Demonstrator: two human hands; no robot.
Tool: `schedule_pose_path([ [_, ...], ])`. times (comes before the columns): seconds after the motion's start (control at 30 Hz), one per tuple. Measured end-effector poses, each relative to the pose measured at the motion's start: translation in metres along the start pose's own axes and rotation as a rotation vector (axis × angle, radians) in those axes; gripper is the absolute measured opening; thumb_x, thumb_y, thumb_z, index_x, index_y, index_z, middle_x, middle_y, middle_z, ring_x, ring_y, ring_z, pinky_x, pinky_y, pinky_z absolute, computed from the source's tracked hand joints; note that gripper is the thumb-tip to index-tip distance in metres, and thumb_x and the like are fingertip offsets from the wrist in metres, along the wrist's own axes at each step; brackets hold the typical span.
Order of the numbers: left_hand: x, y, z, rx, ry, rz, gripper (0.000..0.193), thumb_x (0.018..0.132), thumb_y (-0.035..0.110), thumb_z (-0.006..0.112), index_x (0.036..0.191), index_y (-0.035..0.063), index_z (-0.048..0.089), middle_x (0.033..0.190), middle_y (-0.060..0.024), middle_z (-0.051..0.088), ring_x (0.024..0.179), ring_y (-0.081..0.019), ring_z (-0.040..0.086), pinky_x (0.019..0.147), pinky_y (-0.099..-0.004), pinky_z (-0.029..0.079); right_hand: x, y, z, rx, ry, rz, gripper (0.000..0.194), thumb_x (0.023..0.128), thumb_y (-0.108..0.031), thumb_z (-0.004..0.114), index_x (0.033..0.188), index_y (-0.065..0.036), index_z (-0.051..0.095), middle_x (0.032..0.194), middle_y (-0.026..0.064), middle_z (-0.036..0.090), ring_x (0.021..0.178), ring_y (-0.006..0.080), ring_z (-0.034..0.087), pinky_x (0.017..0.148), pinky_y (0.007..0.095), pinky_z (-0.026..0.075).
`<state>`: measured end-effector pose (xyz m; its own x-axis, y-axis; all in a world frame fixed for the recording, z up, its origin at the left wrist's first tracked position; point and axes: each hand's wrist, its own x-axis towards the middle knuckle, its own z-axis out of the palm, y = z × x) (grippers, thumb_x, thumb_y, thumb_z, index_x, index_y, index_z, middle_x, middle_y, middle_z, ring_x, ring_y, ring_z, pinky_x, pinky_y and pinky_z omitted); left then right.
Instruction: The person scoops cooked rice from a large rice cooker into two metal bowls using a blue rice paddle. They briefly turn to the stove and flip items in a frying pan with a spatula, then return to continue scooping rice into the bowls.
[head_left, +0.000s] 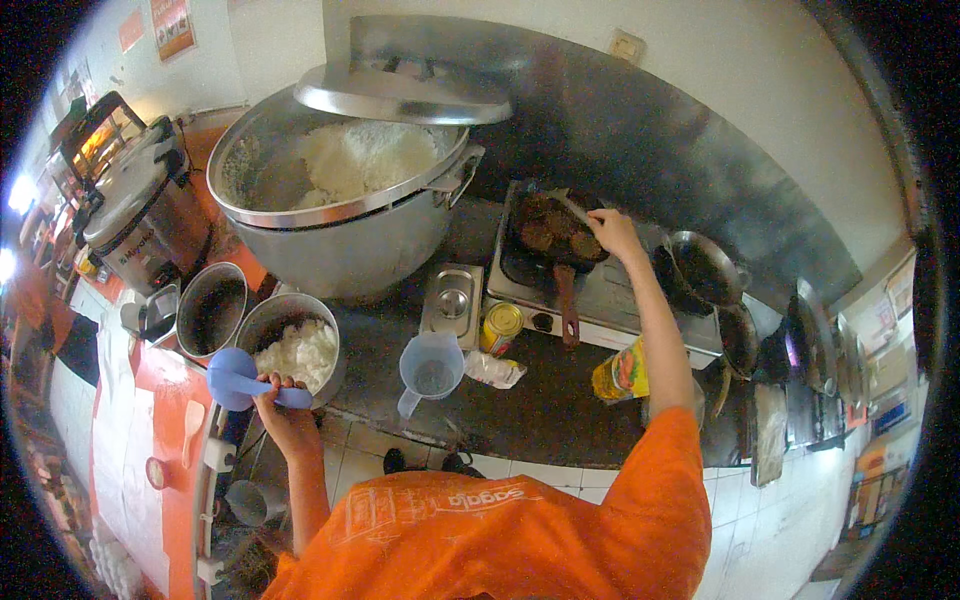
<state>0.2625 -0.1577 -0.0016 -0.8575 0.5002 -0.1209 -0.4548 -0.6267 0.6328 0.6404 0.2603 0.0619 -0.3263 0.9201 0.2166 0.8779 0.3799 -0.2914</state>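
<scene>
My left hand (289, 420) grips the handle of a blue plastic scoop (231, 379). Beside it stands a metal pot (336, 367) with white rice (304, 351) inside; the scoop's round bowl is near the pot's left rim. My right hand (616, 231) holds a long thin utensil (576, 208) whose far end reaches into a dark frying pan (568, 271). Browned pieces of food (538, 235) lie in that pan, too dark to identify. The pan sits on a gas stove (517, 300), its brown handle pointing toward me.
A huge rice-filled pot (337, 259) stands behind, its lid (405, 105) tilted at the back. Nearby are an empty-looking pot (214, 311), a rice cooker (150, 217), a clear measuring jug (431, 367), a tin (502, 326), a yellow oil pouch (622, 371) and hanging pans (701, 262).
</scene>
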Motion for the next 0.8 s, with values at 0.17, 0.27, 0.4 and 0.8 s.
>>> schedule_pose_path([
  [0.17, 0.007, -0.002, -0.009, -0.021, -0.018, 0.034, 0.028, 0.079, 0.006, 0.052, 0.104, 0.01, 0.043, 0.087, -0.0025, 0.048, 0.079, -0.0156, 0.049, 0.075, -0.0312, 0.044, -0.042, -0.012, -0.028, -0.072, -0.014, 0.126, 0.027, 0.087, -0.025, 0.057, 0.105, -0.008, 0.067, 0.098, 0.0191, 0.066, 0.093, 0.0378, 0.062, 0.084, 0.0435, 0.048],
  [0.27, 0.007, -0.003, -0.006, 0.028, 0.005, 0.032, 0.027, 0.079, 0.006, 0.052, 0.104, 0.0102, 0.044, 0.087, -0.0024, 0.048, 0.08, -0.016, 0.05, 0.075, -0.0315, 0.045, -0.066, -0.016, -0.023, -0.157, -0.058, 0.166, 0.026, 0.087, -0.025, 0.057, 0.105, -0.008, 0.067, 0.098, 0.0192, 0.066, 0.093, 0.0379, 0.061, 0.085, 0.0442, 0.048],
  [0.4, 0.003, -0.009, 0.007, 0.072, 0.061, -0.008, 0.026, 0.079, 0.005, 0.053, 0.103, 0.0105, 0.045, 0.087, -0.0015, 0.049, 0.081, -0.016, 0.05, 0.075, -0.0316, 0.045, -0.074, -0.003, -0.017, -0.195, -0.039, 0.177, 0.027, 0.088, -0.024, 0.056, 0.107, -0.008, 0.065, 0.101, 0.0188, 0.065, 0.094, 0.0374, 0.061, 0.085, 0.0448, 0.048],
  [0.8, -0.009, -0.022, 0.027, 0.133, -0.051, -0.07, 0.026, 0.08, 0.011, 0.057, 0.103, 0.0122, 0.045, 0.092, -0.0016, 0.05, 0.082, -0.0148, 0.05, 0.076, -0.0307, 0.044, -0.108, 0.046, 0.018, 0.059, 0.289, 0.195, 0.033, 0.093, -0.03, 0.048, 0.112, -0.004, 0.059, 0.095, 0.021, 0.064, 0.088, 0.0382, 0.061, 0.079, 0.0419, 0.047],
])
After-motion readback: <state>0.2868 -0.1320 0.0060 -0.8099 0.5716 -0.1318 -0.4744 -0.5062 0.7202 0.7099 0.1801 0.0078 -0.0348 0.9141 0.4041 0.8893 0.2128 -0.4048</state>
